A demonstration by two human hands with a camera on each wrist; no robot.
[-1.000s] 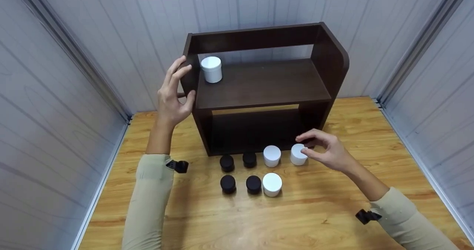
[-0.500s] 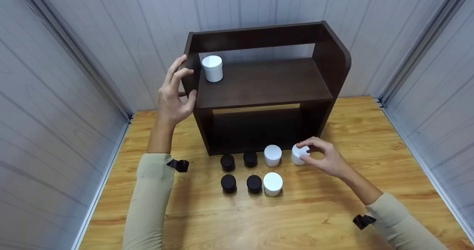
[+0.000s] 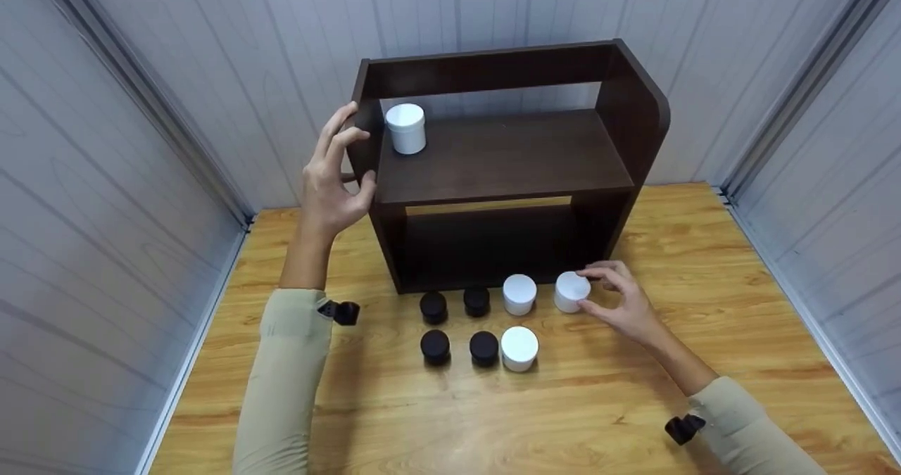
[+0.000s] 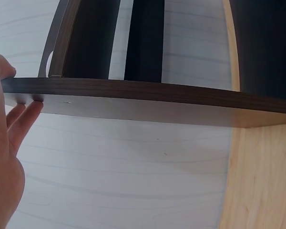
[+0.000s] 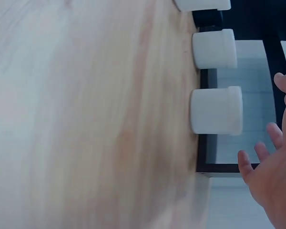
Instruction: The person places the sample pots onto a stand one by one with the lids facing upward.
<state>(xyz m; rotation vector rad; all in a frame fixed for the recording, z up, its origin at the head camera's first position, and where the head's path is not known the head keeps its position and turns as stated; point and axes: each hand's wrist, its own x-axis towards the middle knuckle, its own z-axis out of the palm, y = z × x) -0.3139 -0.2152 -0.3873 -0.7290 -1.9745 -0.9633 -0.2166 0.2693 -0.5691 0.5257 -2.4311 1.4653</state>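
My left hand (image 3: pixel 329 188) holds the left side panel of a dark brown two-tier shelf (image 3: pixel 507 155), thumb on one face and fingers on the other, as the left wrist view also shows on the panel edge (image 4: pixel 133 89). On the wooden table, my right hand (image 3: pixel 625 309) is beside the rightmost white lidded jar (image 3: pixel 571 292), thumb and fingers spread at its right side. In the right wrist view those fingers (image 5: pixel 245 164) stand apart from the jar, holding nothing. One white jar (image 3: pixel 406 130) stands upright on the upper tier at its left end.
Two more white jars, one behind (image 3: pixel 519 294) and one in front (image 3: pixel 519 349), stand left of my right hand. Several small black round containers (image 3: pixel 435 347) form two rows further left. Pale panelled walls (image 3: pixel 127 200) enclose the table (image 3: pixel 549 419) at the back and sides.
My right hand came in toward the rightmost white jar, then drew slightly to its right, uncovering more of the lid. The left hand keeps its hold on the shelf panel.
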